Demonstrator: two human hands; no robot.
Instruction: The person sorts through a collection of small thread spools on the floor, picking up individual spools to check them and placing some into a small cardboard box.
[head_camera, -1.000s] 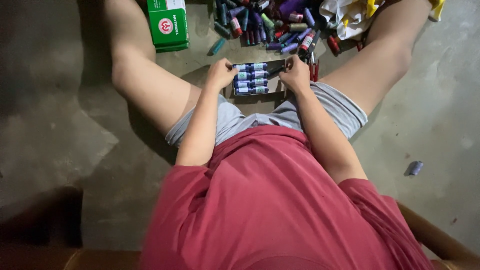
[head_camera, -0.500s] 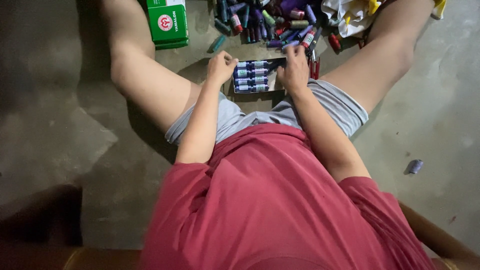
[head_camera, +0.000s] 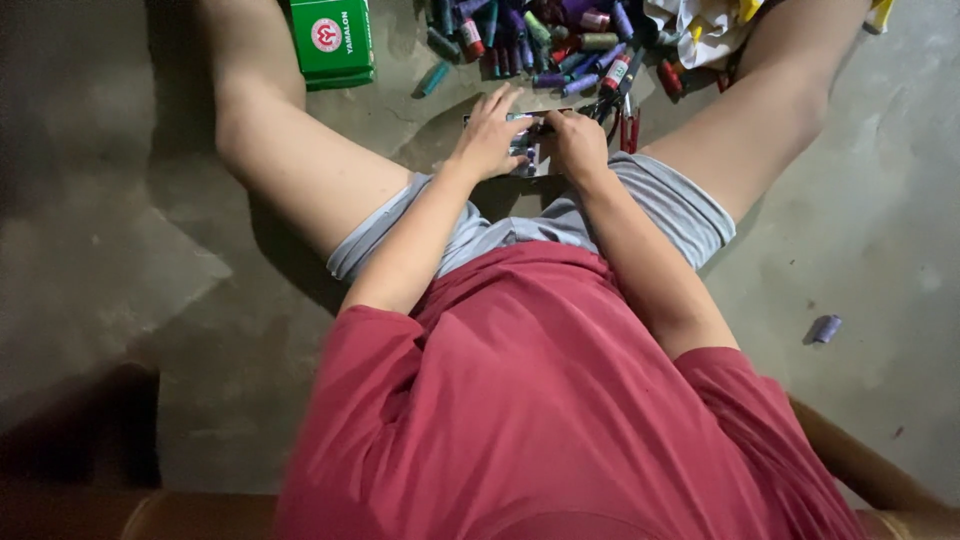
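Observation:
I sit on a concrete floor with my legs spread. Between my thighs lies a small flat box (head_camera: 531, 152) filled with rows of bluish thread spools. My left hand (head_camera: 488, 135) lies over its left half, fingers spread across the spools. On the box's right end my right hand (head_camera: 580, 146) is curled shut. The two hands nearly meet and hide most of the box.
A heap of several coloured thread spools (head_camera: 545, 40) lies just beyond the box, with a crumpled white and yellow cloth (head_camera: 705, 30) at its right. A green carton (head_camera: 331, 40) stands at the far left. One purple spool (head_camera: 825, 328) lies alone on the floor at the right.
Both hands have slid inward from the box's two ends onto its top, and now cover the spools that showed before.

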